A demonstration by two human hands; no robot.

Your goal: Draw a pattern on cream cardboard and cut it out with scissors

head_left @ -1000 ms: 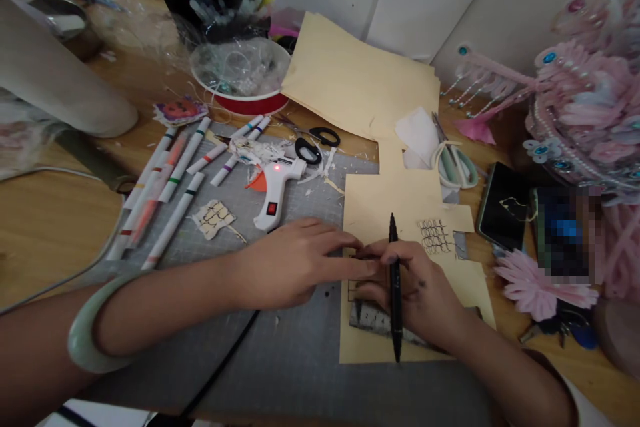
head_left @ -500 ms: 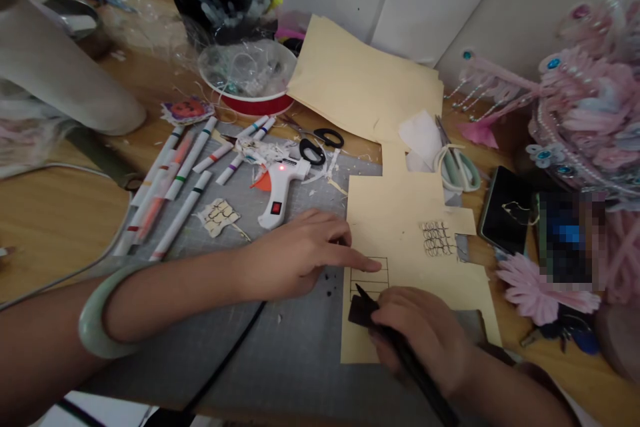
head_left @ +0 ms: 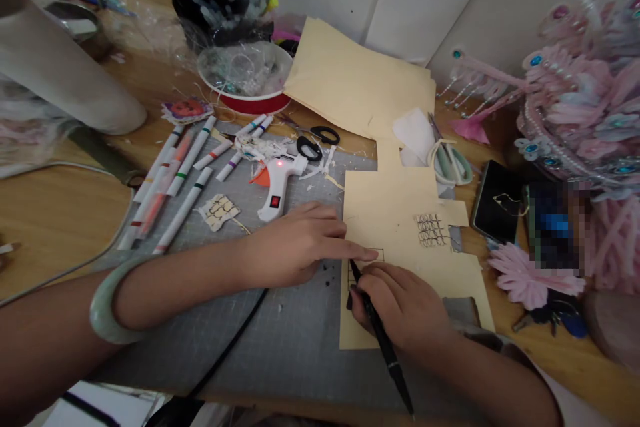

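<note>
My right hand is closed around a black pen, its tip close to my left index finger. Beside the right thumb shows a small dark piece, partly hidden. Under both hands lies a cut sheet of cream card. Ruled black lines near its left edge are partly covered by my hands; rows of drawn loops fill a patch farther right. My left hand rests across the card's left edge, index finger stretched out onto the card, other fingers loosely bent, holding nothing.
A white glue gun with a red light lies beyond my left hand, near black-handled scissors. Several markers lie left. More cream card is behind. Phones and pink decorations stand right.
My right hand has moved up and left, bringing the pen tip close to my left index finger. The dark piece now shows less. The left hand has stayed nearly in place.
</note>
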